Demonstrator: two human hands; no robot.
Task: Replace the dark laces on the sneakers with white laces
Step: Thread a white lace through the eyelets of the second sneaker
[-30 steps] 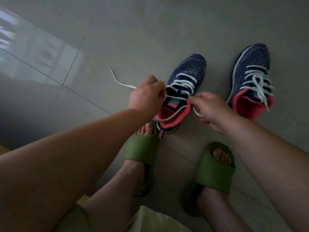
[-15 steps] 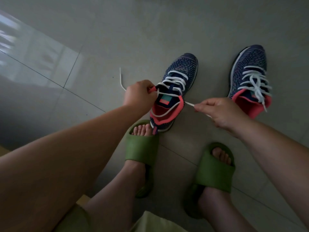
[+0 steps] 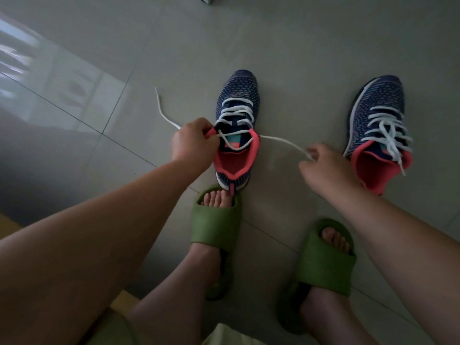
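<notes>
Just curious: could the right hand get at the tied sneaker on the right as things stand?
Probably yes. The right hand is just beside the tied sneaker with only bare floor between, though it is pinching a lace end and would likely have to let go first.

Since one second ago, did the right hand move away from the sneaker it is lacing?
Yes. The right hand pulled the white lace sideways, away from the near sneaker, toward the laced sneaker.

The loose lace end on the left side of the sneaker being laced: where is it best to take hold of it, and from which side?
Pinch the loose lace end near its stiff tip, coming from above and from the left. It trails free over the floor beyond the left hand, away from the sneaker, so nothing blocks that approach. The right hand already pinches the other end.
</notes>
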